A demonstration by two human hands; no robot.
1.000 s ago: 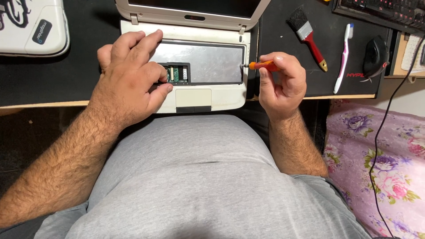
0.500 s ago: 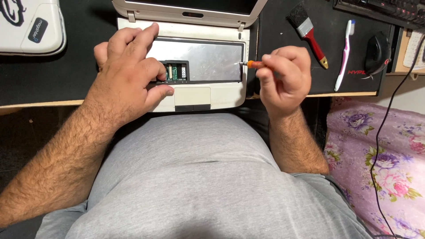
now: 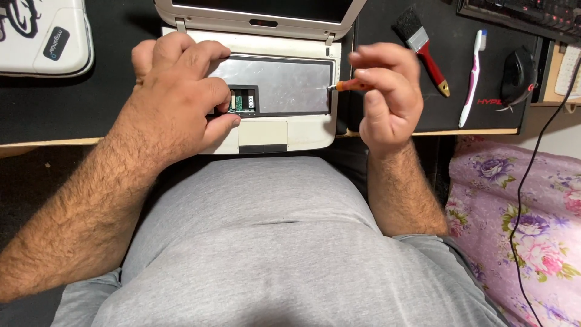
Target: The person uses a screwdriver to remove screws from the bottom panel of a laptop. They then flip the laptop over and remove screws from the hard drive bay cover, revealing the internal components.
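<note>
Two hands are busy on the small white laptop [image 3: 284,130], which lies open on the black desk mat [image 3: 60,109] at 12 o'clock from my belly. My left hand [image 3: 175,97] rests flat on the left half of it, fingers curled loosely near the open slot [image 3: 242,100] where green boards show; it presses down and grips nothing that I can see. My right hand [image 3: 387,97] is closed around a small orange screwdriver [image 3: 348,86], held between thumb and fingertips, its tip touching the right edge of the bare metal plate [image 3: 290,82] at about 3 o'clock of the laptop.

I judge the screwdriver light and thin, a bit slippery, so it is best pinched on the handle near the tip. I think the laptop is stiff plastic but its open inside is fragile; better to hold it by the frame, not the boards.

At 2 o'clock lie a red-handled brush [image 3: 423,48], a white toothbrush [image 3: 471,79] and a black mouse [image 3: 519,72]
</note>
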